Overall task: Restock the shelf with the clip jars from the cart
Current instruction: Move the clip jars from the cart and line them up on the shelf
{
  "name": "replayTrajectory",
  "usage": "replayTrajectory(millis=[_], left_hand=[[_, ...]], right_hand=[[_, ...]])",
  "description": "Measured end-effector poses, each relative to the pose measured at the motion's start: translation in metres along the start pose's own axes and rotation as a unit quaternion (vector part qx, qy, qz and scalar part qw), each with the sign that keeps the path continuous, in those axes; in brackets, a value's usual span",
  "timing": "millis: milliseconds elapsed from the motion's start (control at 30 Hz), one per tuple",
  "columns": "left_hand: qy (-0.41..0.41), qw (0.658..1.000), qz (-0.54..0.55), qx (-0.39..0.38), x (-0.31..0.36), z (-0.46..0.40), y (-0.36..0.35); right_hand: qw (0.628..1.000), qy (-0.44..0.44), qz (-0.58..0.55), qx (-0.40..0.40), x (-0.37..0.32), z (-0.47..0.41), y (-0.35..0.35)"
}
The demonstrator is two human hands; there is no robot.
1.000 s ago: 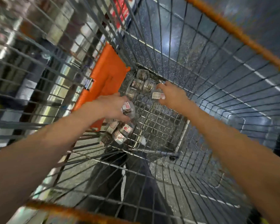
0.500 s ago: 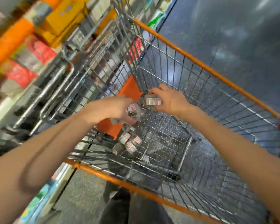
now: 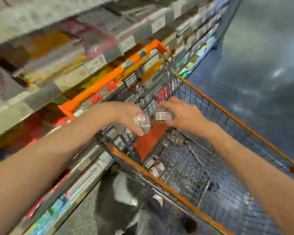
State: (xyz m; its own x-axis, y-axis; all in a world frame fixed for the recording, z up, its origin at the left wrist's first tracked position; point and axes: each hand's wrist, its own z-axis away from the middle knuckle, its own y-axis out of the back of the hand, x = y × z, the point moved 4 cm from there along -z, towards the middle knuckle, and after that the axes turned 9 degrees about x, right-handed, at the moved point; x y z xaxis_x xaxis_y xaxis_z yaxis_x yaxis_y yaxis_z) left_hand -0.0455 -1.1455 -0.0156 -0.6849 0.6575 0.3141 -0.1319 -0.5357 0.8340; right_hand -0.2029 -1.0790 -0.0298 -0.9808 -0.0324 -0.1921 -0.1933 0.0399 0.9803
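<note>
Two small clear plastic clip jars are being carried: left hand (image 3: 125,116) gripping one jar (image 3: 142,123), right hand (image 3: 181,114) gripping another (image 3: 163,115); fingers should be staying closed firmly until reaching the blurred grey shelf (image 3: 92,65).

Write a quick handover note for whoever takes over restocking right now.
Left hand grips a clip jar; it may hold more beneath, too blurred to tell.
Right hand grips another clip jar.
Both are raised above the cart, beside the shelf.
More jars lie in the cart's near corner.
Left: shelve the held jars, then fetch the rest.
</note>
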Motion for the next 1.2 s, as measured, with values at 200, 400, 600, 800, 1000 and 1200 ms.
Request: replayTrajectory(millis=[200, 400, 600, 800, 1000, 1200], left_hand=[[0.033, 0.997, 0.049, 0.057, -0.027, 0.075, 0.042], [0.065, 0.990, 0.010, 0.122, -0.044, 0.157, 0.077], [0.109, 0.978, 0.058, 0.171, -0.054, 0.244, 0.113], [0.168, 0.960, 0.000, 0.223, -0.062, 0.319, 0.150], [0.227, 0.933, 0.003, 0.278, -0.070, 0.377, 0.173], [0.278, 0.903, 0.024, 0.327, -0.075, 0.424, 0.195]], right_hand=[[0.997, 0.066, 0.016, 0.040, -0.061, -0.009, 0.059], [0.987, 0.131, 0.022, 0.085, -0.132, -0.015, 0.115], [0.970, 0.207, 0.023, 0.122, -0.203, -0.024, 0.164], [0.954, 0.265, 0.019, 0.140, -0.267, -0.039, 0.205], [0.926, 0.335, 0.013, 0.174, -0.312, -0.051, 0.237], [0.895, 0.404, -0.023, 0.190, -0.356, -0.062, 0.265]])
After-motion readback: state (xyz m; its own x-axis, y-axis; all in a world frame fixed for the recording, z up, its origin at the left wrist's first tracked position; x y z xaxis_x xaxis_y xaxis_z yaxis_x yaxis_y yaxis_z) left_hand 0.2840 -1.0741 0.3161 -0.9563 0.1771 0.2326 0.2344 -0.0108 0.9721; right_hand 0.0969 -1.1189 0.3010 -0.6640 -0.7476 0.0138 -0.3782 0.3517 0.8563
